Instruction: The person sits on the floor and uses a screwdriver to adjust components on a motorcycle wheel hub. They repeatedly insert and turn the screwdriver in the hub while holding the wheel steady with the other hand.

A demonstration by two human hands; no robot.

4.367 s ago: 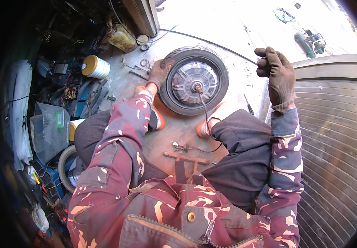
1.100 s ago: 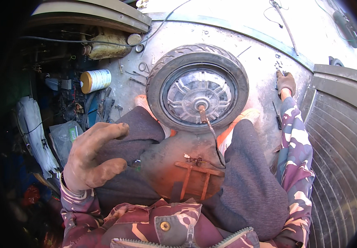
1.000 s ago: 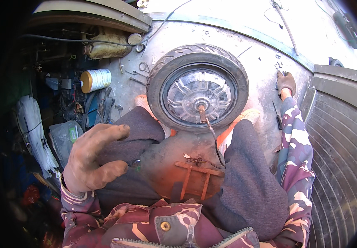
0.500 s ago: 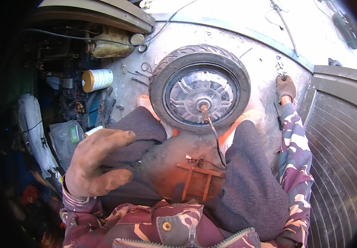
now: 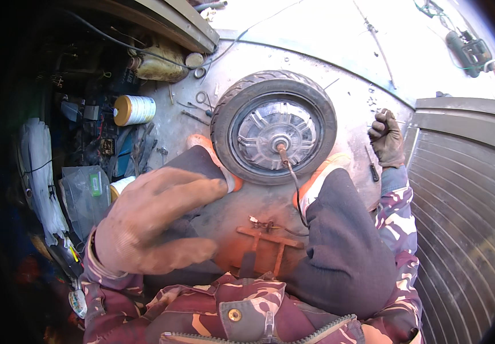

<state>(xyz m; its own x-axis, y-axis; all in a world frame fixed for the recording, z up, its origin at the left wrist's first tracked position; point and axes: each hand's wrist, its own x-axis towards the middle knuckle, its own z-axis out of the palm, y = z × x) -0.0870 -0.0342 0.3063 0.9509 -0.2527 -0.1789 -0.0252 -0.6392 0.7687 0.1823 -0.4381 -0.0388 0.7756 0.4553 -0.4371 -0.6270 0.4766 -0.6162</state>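
A black-tyred hub motor wheel (image 5: 259,172) lies flat on the floor between my feet, its ribbed metal hub (image 5: 253,137) facing up. From the hub's rusty axle (image 5: 282,152) a dark cable (image 5: 296,189) curves down towards my knee. My left hand (image 5: 158,221), in a brown work glove, hovers over my left thigh with thumb and fingers apart, holding nothing. Off to the wheel's right, my gloved right hand (image 5: 387,139) is curled closed around a thin metal rod-like tool (image 5: 403,121); its exact kind is unclear. Just below it a black-handled screwdriver (image 5: 374,171) lies on the floor.
Left of the wheel lie loose tools (image 5: 196,117), a white-and-yellow can (image 5: 135,110) and a dirty plastic jug (image 5: 161,64). A ridged metal panel (image 5: 465,189) borders the right side. Close before me is a rusty metal frame (image 5: 279,246). Small parts (image 5: 372,97) lie near my right hand.
My right hand has lifted from the small parts and come nearer, now with a thin tool in its fingers. My left hand has shifted right, still open. The view has shifted slightly.
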